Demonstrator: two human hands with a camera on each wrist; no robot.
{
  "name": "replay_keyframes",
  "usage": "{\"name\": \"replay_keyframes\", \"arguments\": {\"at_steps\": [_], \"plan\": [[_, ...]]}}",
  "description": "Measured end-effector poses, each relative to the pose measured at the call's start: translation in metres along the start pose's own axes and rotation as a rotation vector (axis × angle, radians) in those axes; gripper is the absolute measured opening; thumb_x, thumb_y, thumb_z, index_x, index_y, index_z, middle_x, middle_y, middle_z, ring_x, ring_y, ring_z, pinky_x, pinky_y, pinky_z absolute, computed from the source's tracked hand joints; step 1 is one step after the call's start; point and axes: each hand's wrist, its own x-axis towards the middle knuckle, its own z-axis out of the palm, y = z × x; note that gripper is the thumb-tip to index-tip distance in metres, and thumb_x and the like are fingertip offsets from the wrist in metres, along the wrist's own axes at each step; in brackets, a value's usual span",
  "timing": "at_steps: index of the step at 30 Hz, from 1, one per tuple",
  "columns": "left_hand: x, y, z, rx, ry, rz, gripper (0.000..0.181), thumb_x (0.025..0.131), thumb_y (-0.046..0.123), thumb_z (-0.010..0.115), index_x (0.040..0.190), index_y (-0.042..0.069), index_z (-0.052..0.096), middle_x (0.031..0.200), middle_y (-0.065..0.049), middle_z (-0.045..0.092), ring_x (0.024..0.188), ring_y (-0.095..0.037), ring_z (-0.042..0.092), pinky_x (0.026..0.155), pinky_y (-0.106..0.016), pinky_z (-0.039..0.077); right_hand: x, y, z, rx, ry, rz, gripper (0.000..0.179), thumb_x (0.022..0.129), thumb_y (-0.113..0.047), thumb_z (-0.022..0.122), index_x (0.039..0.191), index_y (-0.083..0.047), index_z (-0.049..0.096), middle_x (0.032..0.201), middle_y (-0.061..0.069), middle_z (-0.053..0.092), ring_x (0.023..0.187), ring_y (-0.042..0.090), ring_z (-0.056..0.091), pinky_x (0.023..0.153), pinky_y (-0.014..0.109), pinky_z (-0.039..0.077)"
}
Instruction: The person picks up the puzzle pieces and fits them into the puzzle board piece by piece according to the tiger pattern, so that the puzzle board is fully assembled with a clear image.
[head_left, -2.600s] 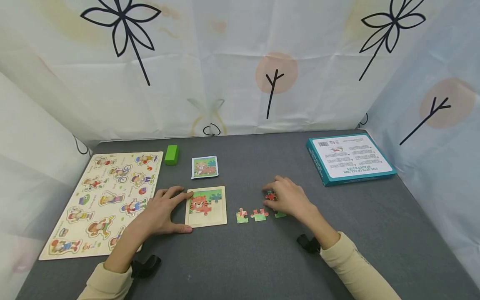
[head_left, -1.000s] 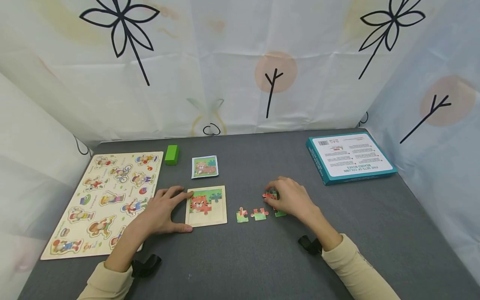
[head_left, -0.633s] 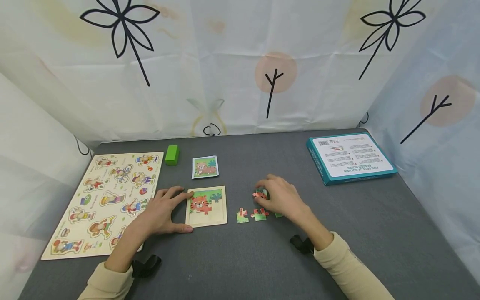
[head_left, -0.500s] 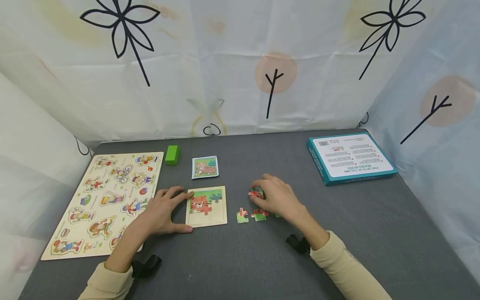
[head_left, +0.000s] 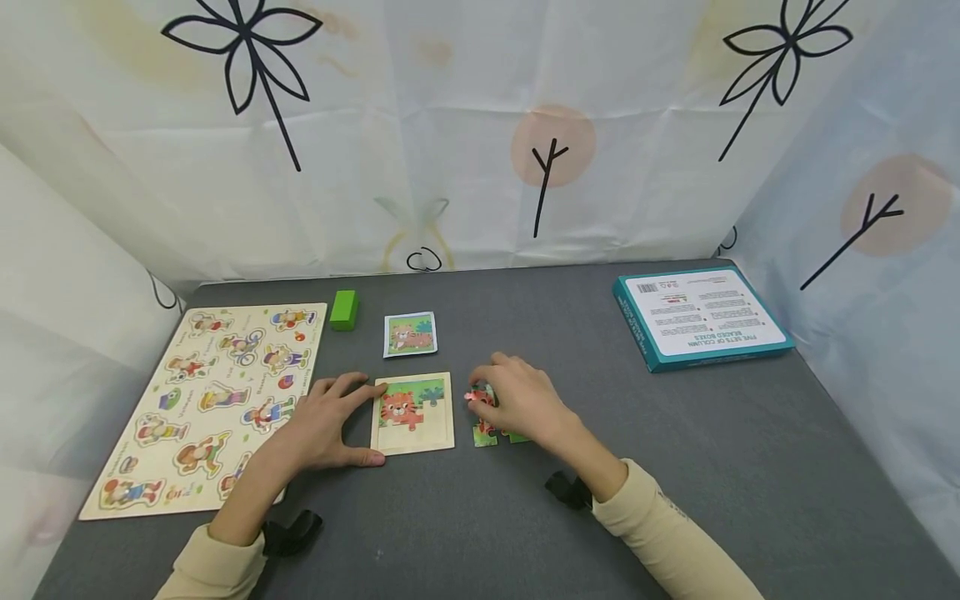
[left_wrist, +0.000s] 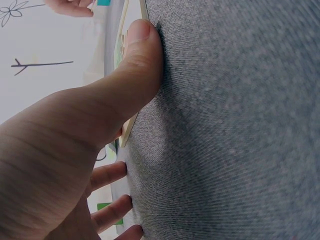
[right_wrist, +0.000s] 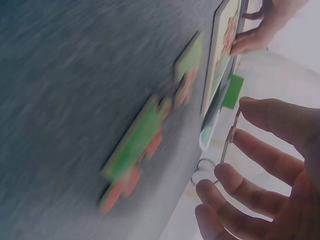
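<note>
A: Where is the piece [head_left: 481, 394] held?

B: Just right of the board [head_left: 435, 434], pinched between thumb and fingertips by the right grip [head_left: 521, 400].

A: Which step is in hand?

B: Transfer to the board, it would seem. Next, the piece should be turned to match its neighbours, then pressed into the bare part.

A: And the left grip [head_left: 322, 425]?

B: It is spread, unclosed, against the board's left edge, by which the board is probably steadied.

A: Is room left?

B: The right edge is left uncovered, but loose pieces [head_left: 484, 438] below the right grip could be knocked. Behind the board, the card [head_left: 410, 335] is set near; on the tabletop [head_left: 480, 533], the box [head_left: 705, 312] is placed well apart.
</note>
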Motion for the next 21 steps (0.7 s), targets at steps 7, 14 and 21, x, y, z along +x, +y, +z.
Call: {"name": "replay_keyframes", "arguments": {"at_steps": [7,14,21], "plan": [[0.0,0.0,0.001,-0.001,0.001,-0.003,0.1,0.068,0.067,0.085,0.15,0.022,0.052,0.151,-0.019,0.047,0.131,-0.051,0.045,0.098,-0.075,0.042,0.009,-0.02,0.007,-0.003,-0.033,-0.033,0.025,0.092,-0.029,0.076,0.114,-0.016,0.076,0.098,0.004,0.065,0.075,0.016,0.05,0.055,0.029,0.041],[0.0,-0.001,0.001,-0.001,-0.003,-0.005,0.1,0.068,0.068,0.085,0.15,0.022,0.052,0.152,-0.019,0.046,0.132,-0.051,0.045,0.098,-0.075,0.041,0.021,-0.034,0.018,-0.023,-0.078,-0.056,0.027,0.092,-0.031,0.076,0.116,-0.019,0.076,0.099,0.003,0.066,0.076,0.014,0.05,0.054,0.026,0.039],[0.0,-0.001,0.001,0.002,0.004,-0.002,0.099,0.068,0.067,0.085,0.15,0.022,0.052,0.151,-0.019,0.047,0.131,-0.051,0.045,0.098,-0.075,0.041,0.03,-0.044,0.029,-0.067,-0.091,-0.061,0.022,0.092,-0.031,0.075,0.112,-0.022,0.077,0.094,0.0,0.065,0.076,0.014,0.053,0.054,0.027,0.039]]}}
